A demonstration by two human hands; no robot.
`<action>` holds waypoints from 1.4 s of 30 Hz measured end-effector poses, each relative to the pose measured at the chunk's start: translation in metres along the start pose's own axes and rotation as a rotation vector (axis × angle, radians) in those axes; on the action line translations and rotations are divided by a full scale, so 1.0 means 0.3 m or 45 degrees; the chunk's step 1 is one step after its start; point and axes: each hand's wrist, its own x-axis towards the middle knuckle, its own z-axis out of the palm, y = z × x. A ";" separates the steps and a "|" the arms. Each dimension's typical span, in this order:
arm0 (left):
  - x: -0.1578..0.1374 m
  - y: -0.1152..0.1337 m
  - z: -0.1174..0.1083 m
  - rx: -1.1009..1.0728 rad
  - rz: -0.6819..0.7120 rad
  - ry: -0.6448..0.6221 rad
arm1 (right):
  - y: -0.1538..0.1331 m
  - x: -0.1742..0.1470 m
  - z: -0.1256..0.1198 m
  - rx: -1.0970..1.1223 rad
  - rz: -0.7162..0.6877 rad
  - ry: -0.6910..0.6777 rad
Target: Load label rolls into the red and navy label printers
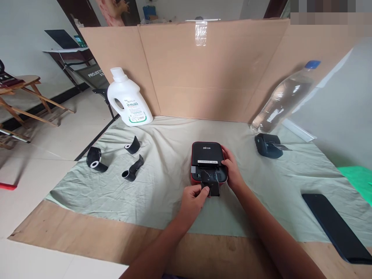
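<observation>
A small black label printer (207, 152) with a red lower edge lies on the cloth in front of me. From its front slot hangs a black label strip (214, 189). My left hand (195, 197) pinches the left part of this strip between thumb and fingers, just below the slot. Wrapped around the printer's right side, my right hand (231, 166) has its thumb on the top edge. The fingers underneath are hidden by the printer.
Black rolls (132, 145) with loose ends lie to the left. A white detergent jug (129, 99) and a clear water bottle (286, 100) stand before a cardboard screen (209, 77). At right are a black device (267, 146) and a dark phone (334, 226). A person (112, 11) is behind.
</observation>
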 end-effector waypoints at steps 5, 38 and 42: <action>0.000 0.013 0.000 0.013 -0.024 0.009 | -0.028 -0.007 0.022 0.003 0.033 -0.014; -0.051 0.005 0.001 -0.084 -0.031 0.001 | 0.000 -0.021 0.036 -0.098 -0.108 0.022; -0.051 -0.007 -0.008 0.007 0.097 0.058 | 0.003 -0.023 0.033 -0.120 -0.108 0.023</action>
